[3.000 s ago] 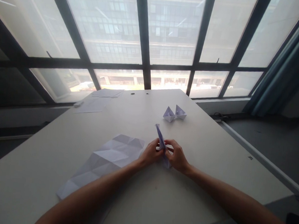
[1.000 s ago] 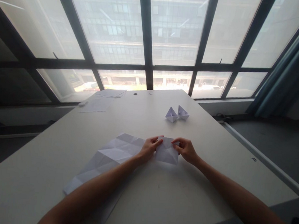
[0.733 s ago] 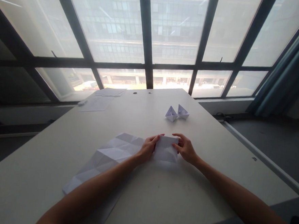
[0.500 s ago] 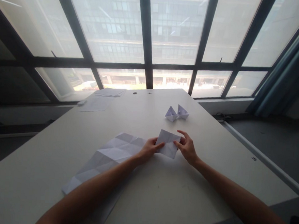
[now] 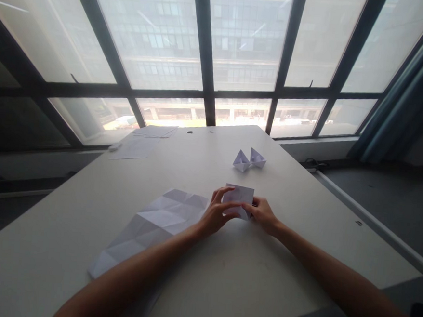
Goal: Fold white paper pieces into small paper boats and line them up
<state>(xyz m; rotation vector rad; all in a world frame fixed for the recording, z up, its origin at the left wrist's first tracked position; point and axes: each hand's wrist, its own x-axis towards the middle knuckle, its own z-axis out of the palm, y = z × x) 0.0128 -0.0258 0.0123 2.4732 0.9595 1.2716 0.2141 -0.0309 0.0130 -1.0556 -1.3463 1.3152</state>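
A small square of folded white paper (image 5: 244,194) is held just above the table between my two hands. My left hand (image 5: 218,210) grips it from the left, thumb along the lower face and fingers over the front. On the right side my right hand (image 5: 263,212) pinches the edge, its thumb on the face and its other fingers behind, partly hidden. Beyond the hands stand two folded paper boats (image 5: 241,161), side by side. A large creased sheet of paper (image 5: 156,217) lies to the left, partly under my left forearm.
The white table (image 5: 204,163) reaches toward tall windows with dark frames. Flat sheets of paper (image 5: 134,147) lie at its far left, beside a small crumpled white item (image 5: 114,147). A blue curtain (image 5: 397,89) hangs at the right.
The folded paper has turned to sit more level, and its lower part looks tilted or bent. My left hand has shifted over its front; my right index finger has come down.
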